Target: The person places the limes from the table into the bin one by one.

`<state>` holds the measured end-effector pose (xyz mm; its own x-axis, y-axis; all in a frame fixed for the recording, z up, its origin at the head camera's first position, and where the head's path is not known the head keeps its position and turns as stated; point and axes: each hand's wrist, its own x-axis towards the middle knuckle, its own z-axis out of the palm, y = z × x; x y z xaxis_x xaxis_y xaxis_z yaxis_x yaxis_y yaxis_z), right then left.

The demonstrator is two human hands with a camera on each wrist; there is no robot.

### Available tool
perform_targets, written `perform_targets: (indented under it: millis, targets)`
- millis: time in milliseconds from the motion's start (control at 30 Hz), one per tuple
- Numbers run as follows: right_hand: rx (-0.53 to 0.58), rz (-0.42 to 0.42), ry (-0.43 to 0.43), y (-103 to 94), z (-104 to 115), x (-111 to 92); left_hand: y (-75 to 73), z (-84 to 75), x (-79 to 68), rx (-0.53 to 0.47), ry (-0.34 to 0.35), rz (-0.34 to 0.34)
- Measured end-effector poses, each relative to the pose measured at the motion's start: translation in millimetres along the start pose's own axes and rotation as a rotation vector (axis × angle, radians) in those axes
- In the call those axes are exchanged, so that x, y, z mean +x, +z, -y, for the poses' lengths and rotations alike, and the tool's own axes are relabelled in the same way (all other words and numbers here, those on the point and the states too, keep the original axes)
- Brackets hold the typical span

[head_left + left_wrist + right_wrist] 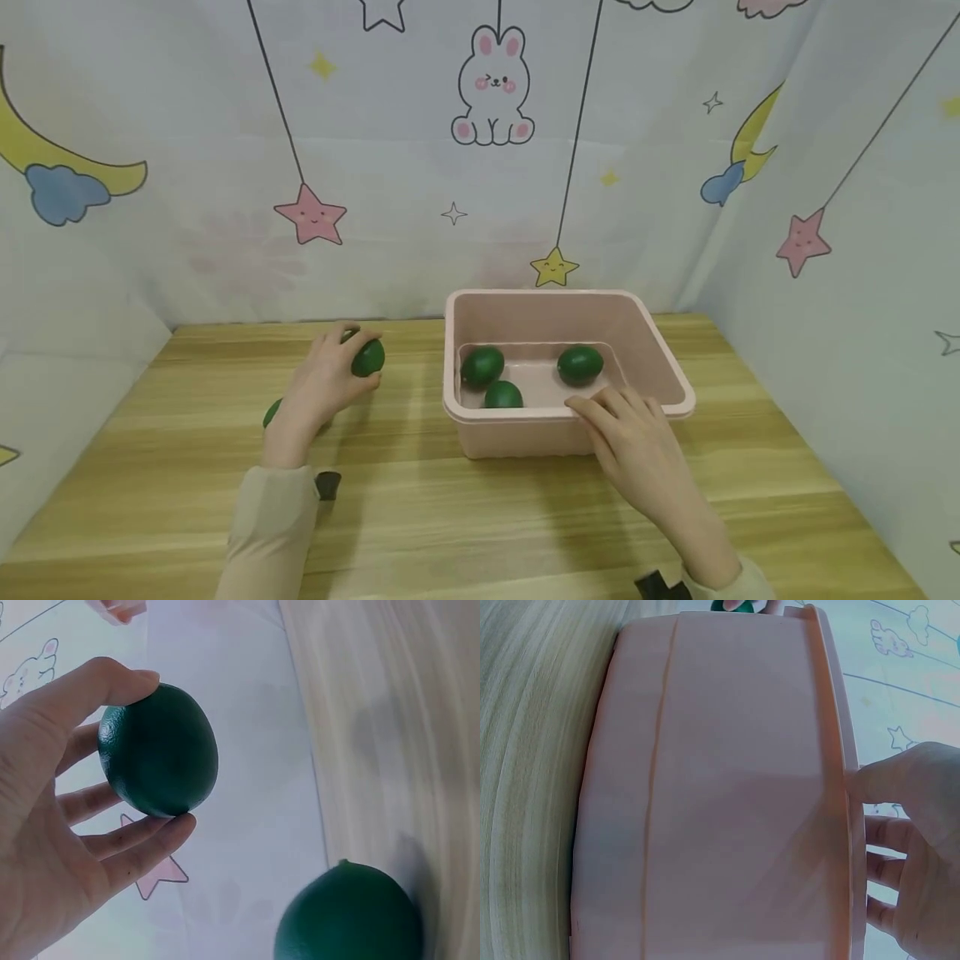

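My left hand (318,383) holds a dark green lime (161,754) between the thumb and fingertips, above the left part of the table. Below that hand another lime (352,915) lies on the wood, mostly hidden by my wrist in the head view. To the right stands a pink plastic bin (525,435) with three limes inside: one lime (482,367) at the left, one lime (504,395) near the front wall, one lime (580,365) further right. My right hand (645,454) grips the bin's front rim, thumb outside and fingers over the inner side.
The wood-grain table (420,533) ends at a white curtain (390,275) printed with stars, moons and a rabbit. This cloth also lines the left and right sides. The bin stands close to the table's back edge.
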<state>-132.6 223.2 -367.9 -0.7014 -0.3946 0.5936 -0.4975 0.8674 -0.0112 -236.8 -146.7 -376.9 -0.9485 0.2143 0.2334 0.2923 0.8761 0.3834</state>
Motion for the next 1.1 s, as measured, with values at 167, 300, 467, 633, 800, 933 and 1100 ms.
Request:
perform_targets:
  millis: [167,300,467,633,800,933,1100]
  targets:
    - [-0.009,-0.001,0.001,-0.6,1,2,-5.4,-8.4,1.0,-0.011,0.042,-0.024]
    - [-0.015,-0.005,-0.003,-1.8,0,3,-10.1,-14.5,0.7,-0.024,0.054,-0.047]
    - [-0.012,-0.002,0.001,-1.8,0,3,-16.0,-23.4,-1.1,-0.016,0.075,-0.067]
    - [-0.010,0.003,0.008,-1.6,1,2,-19.7,-31.7,-2.0,-0.014,0.101,-0.086]
    - [-0.011,0.007,0.013,-1.5,1,2,-22.1,-37.2,0.3,-0.022,0.120,-0.118]
    - [-0.013,0.010,0.013,-1.5,1,3,-25.2,-41.9,2.0,-0.018,0.142,-0.115]
    - [-0.020,0.013,0.015,-1.5,2,2,-29.1,-48.7,4.8,-0.018,0.160,-0.106]
